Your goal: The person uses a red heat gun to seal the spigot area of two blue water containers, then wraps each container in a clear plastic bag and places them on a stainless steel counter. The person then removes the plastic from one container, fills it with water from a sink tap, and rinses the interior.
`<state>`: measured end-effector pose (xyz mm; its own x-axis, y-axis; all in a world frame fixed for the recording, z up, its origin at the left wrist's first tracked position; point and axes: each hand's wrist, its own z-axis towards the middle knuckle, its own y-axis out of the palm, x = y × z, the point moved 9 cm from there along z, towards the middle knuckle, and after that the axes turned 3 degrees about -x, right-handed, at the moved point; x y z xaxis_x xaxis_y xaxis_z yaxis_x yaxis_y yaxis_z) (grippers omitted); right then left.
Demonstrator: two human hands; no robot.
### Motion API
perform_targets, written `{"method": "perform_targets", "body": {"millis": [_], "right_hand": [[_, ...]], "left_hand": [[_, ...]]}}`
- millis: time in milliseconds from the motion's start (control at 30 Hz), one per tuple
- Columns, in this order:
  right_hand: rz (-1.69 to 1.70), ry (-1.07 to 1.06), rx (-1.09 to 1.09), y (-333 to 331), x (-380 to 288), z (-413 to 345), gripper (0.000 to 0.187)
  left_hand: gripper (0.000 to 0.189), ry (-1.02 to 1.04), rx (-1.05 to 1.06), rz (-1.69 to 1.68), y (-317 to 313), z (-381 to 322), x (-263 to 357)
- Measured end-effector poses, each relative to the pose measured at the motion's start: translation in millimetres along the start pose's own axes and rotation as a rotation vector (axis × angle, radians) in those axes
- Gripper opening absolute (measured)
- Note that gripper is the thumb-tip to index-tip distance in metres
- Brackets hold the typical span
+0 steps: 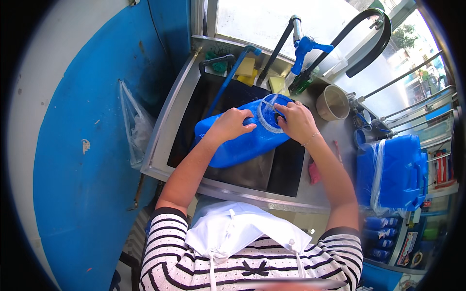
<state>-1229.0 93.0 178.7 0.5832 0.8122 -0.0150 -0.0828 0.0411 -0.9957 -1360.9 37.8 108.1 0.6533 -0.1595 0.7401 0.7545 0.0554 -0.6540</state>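
Note:
A blue plastic water container (pixel 236 149) lies tilted over the steel sink basin, its wide round cap end towards the faucet. My left hand (pixel 235 123) grips a blue handle or knob on its upper side. At the round blue cap (pixel 271 109), the bent fingers of my right hand (pixel 293 118) rest on the rim, near a small black part. Water runs from the blue-handled faucet (pixel 304 51) onto the cap end. What the right fingertips hold, if anything, is unclear.
Sponges (pixel 245 67) and a blue pipe (pixel 233 72) stand at the sink's back. Right of the basin are a beige plastic tub (pixel 332 103), a pink brush or cloth (pixel 314 173) and another blue container (pixel 393 171). A plastic bag (pixel 136 127) hangs on the left wall.

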Motion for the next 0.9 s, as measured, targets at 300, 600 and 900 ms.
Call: {"method": "perform_targets", "body": {"millis": [300, 600, 900], "right_hand": [[0.133, 0.043, -0.019, 21.5, -0.8, 6.4, 0.037], [0.407, 0.415, 0.274, 14.7, 103.7, 2.1, 0.026], [-0.033, 0.82, -0.038, 142.9, 236.9, -141.6, 0.021]], "left_hand": [[0.037, 0.06, 0.042, 0.098, -0.7, 1.2, 7.8], [0.037, 0.053, 0.004, 0.109, 7.5, -4.4, 16.5], [0.038, 0.046, -0.141, 0.118, 19.8, -5.9, 16.4]]}}
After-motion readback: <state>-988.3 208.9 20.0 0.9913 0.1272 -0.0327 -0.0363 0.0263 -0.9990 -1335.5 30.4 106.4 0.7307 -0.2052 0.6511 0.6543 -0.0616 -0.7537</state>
